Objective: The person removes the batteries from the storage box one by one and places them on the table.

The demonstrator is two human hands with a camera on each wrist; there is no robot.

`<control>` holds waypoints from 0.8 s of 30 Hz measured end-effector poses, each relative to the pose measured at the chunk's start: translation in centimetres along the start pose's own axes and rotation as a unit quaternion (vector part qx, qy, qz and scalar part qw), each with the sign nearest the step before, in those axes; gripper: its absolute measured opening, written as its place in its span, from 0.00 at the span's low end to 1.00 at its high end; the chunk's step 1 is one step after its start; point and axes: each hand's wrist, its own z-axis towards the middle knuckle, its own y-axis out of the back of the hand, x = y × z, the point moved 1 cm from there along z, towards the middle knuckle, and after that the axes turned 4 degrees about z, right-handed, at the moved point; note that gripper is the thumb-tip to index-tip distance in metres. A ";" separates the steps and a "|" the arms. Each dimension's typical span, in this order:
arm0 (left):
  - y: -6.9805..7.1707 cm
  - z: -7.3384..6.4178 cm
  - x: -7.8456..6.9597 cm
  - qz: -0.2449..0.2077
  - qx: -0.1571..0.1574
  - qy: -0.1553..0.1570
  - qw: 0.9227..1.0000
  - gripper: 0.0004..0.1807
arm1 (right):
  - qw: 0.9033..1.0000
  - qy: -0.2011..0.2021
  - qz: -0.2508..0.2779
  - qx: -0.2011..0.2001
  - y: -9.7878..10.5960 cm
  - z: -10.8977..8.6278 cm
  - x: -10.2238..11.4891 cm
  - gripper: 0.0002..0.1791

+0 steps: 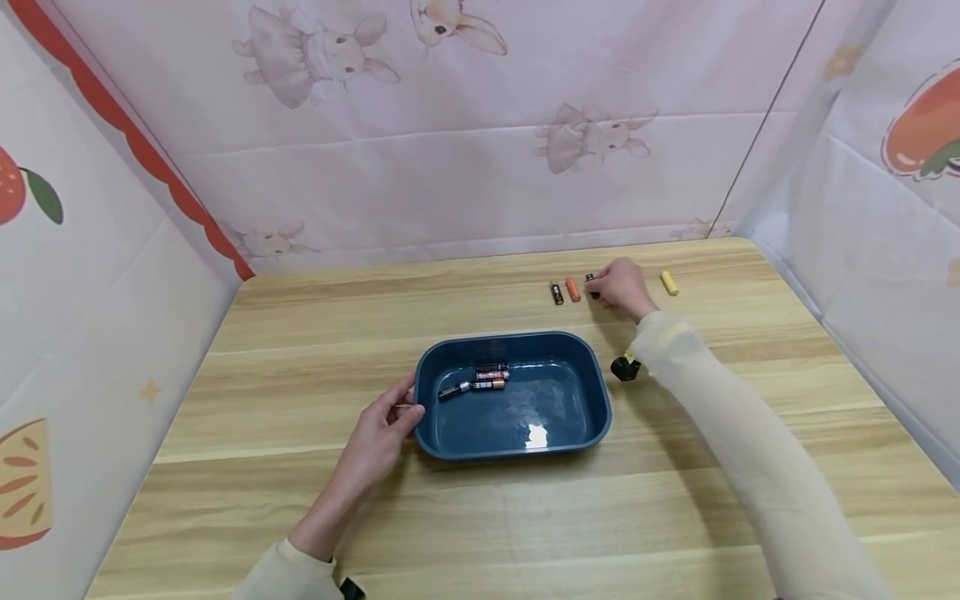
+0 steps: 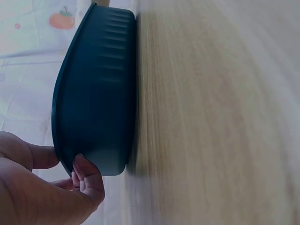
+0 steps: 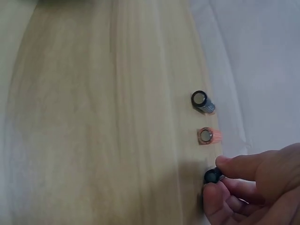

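Rabbit-print cloth behind, wood-grain counter below: dark battery pinched, blue tray held

Grasping the dark battery in the right hand, between thumb and finger; whether lifted or resting on the counter, impossible to tell. Just left of that hand, an orange battery, then a black-and-gold battery; to its right, a yellow battery. Gripping the tray's near end with the left hand, fingers at rim and outer wall. Right of that hand, inside the tray, four batteries in a loose cluster.

Best, probably, to pinch the dark battery across its sides, firmly but without squeezing: round, so likely to roll or twist free. Lift straight up before swinging sideways, to avoid knocking the orange battery just left of the fingertips. Meanwhile, steady the tray flat with the left hand; avoid tilting, for fear of setting the cluster rolling.
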 end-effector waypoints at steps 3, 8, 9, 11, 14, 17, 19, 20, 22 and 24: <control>-0.1 0.0 0.0 0.000 -0.001 0.000 1.000 0.28 | 1.000 0.004 -0.008 -0.001 -0.2 0.2 -0.2 0.09; 0.0 -0.1 -0.1 0.005 -0.002 0.001 1.000 0.28 | 1.000 -0.002 -0.004 -0.008 -0.3 0.5 -0.4 0.10; 0.0 -0.1 -0.1 0.007 -0.002 0.000 1.000 0.28 | 1.000 -0.004 -0.001 -0.008 -0.3 0.5 -0.4 0.10; 0.0 -0.1 -0.2 0.009 -0.001 0.000 1.000 0.28 | 1.000 -0.005 -0.001 -0.007 -0.2 0.5 -0.5 0.11; 0.0 -0.1 -0.2 0.013 0.000 0.000 1.000 0.28 | 1.000 -0.007 0.002 -0.003 -0.1 0.4 -0.6 0.12; 0.0 0.0 -0.2 0.014 0.001 0.001 1.000 0.28 | 1.000 -0.008 0.007 -0.003 -0.1 0.2 -0.4 0.12; 0.0 0.0 -0.2 0.013 0.001 0.004 1.000 0.28 | 1.000 -0.011 0.012 -0.004 -0.1 0.1 -0.3 0.11; 0.0 0.0 -0.1 0.012 0.001 0.006 1.000 0.28 | 1.000 -0.012 0.013 -0.004 -0.2 0.0 -0.2 0.11; 0.0 0.1 -0.1 0.009 0.002 0.007 1.000 0.28 | 1.000 -0.015 0.014 -0.004 -0.2 0.0 -0.1 0.12; 0.0 0.1 -0.1 0.004 0.003 0.010 1.000 0.29 | 1.000 -0.016 0.015 -0.004 -0.3 0.0 0.0 0.12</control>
